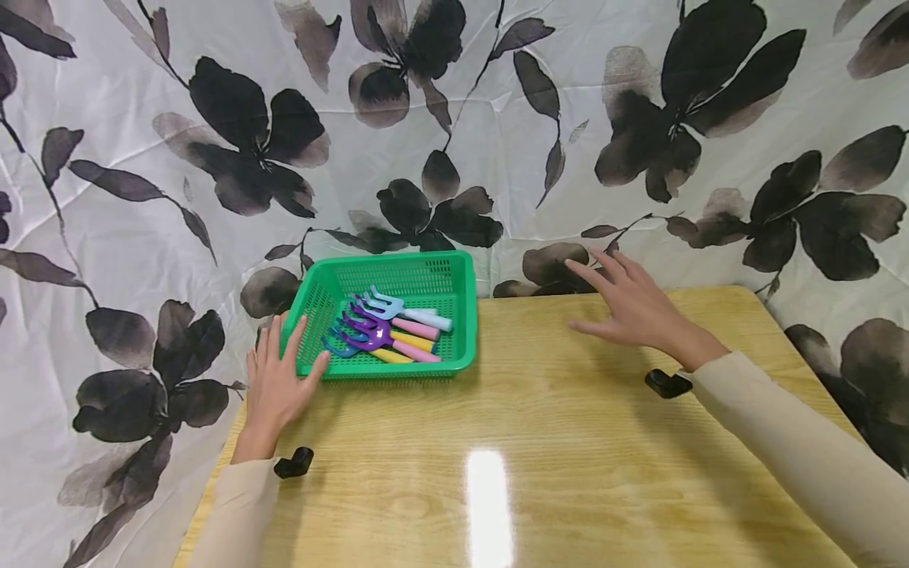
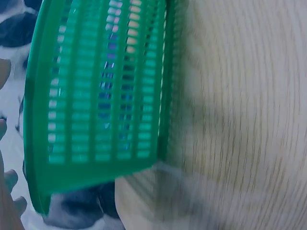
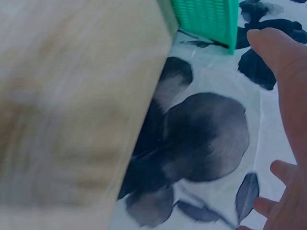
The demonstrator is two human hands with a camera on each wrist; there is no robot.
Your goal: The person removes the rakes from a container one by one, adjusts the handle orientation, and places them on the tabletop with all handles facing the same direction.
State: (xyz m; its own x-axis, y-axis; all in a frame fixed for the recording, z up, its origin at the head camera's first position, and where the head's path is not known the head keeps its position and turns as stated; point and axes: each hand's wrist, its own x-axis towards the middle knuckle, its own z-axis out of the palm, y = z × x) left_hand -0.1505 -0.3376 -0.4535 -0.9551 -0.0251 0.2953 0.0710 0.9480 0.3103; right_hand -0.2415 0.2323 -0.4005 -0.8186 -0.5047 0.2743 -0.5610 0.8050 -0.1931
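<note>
A green plastic basket (image 1: 465, 315) with slotted walls stands at the back left of the table. Inside it lies a pile of small toy hand forks (image 1: 383, 335), with purple and blue heads and pink, yellow and pale blue handles. My left hand (image 1: 277, 386) is at the basket's left front corner, its fingers spread; whether it touches the rim I cannot tell. In the left wrist view the basket's slotted side (image 2: 91, 96) shows close up, with the fingertips at the left edge. Over the table's back right, my right hand (image 1: 632, 308) hovers with spread fingers, holding nothing.
The wooden table (image 1: 568, 442) has a bright light reflection near its front. Behind it hangs a white cloth (image 1: 540, 158) with dark flowers, reaching down at both sides. Each wrist carries a small black device (image 1: 667, 383).
</note>
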